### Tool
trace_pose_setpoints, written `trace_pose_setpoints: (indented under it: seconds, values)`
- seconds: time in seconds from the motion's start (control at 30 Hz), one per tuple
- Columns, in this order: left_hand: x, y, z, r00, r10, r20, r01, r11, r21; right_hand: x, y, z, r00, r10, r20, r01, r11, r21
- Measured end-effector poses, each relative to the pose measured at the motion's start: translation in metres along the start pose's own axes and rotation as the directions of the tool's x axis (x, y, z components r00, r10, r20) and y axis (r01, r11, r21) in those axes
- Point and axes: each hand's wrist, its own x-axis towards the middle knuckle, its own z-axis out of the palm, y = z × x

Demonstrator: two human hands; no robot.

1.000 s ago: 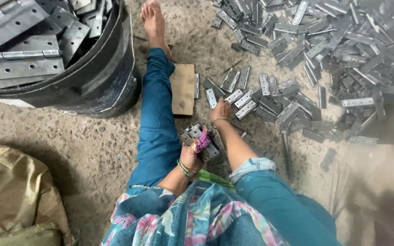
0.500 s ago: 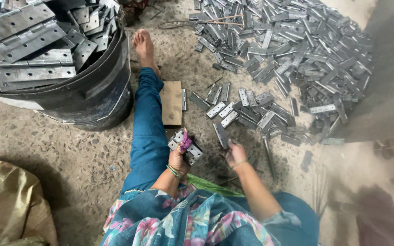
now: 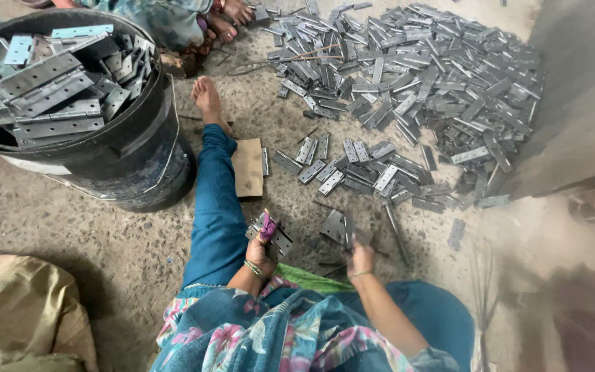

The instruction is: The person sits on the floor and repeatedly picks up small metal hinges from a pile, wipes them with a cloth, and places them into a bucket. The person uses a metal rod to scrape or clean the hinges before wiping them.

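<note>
- A black bucket (image 3: 98,155) is standing on the concrete floor (image 3: 70,241) at the left, holding long grey hinges.
- A wide heap of hinges (image 3: 414,83) is lying ahead, well apart from both hands.
- The left hand (image 3: 262,249) is gripping a small stack of hinges (image 3: 273,234) beside the knee.
- The right hand (image 3: 360,260) is closing on 1 thin metal pin (image 3: 350,231), just right of the stack.
</note>
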Motion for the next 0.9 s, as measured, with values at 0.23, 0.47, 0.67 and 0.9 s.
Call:
trace_pose_setpoints:
  seconds: [0.23, 0.47, 0.67, 0.9]
  values:
    - [-0.018, -0.009, 0.013, 0.999, -0.044, 0.02, 0.042, 0.994, 0.098, -0.005, 0.001, -0.004, 0.997, -0.002, -0.075, -0.007, 0.992, -0.123]
    - [-0.022, -0.015, 0.022, 0.996, -0.059, 0.063, 0.052, 0.993, 0.107, -0.007, -0.007, -0.003, 0.995, 0.078, 0.057, -0.072, 0.993, -0.092]
    - [-0.022, -0.015, 0.023, 0.997, -0.053, 0.056, 0.049, 0.997, 0.066, 0.01, -0.008, -0.006, 0.935, 0.294, -0.2, -0.317, 0.944, -0.093]
    - [0.004, -0.033, -0.014, 0.996, -0.079, 0.029, 0.078, 0.996, 0.029, 0.008, 0.017, -0.001, 0.804, -0.484, 0.346, 0.593, 0.693, -0.41]
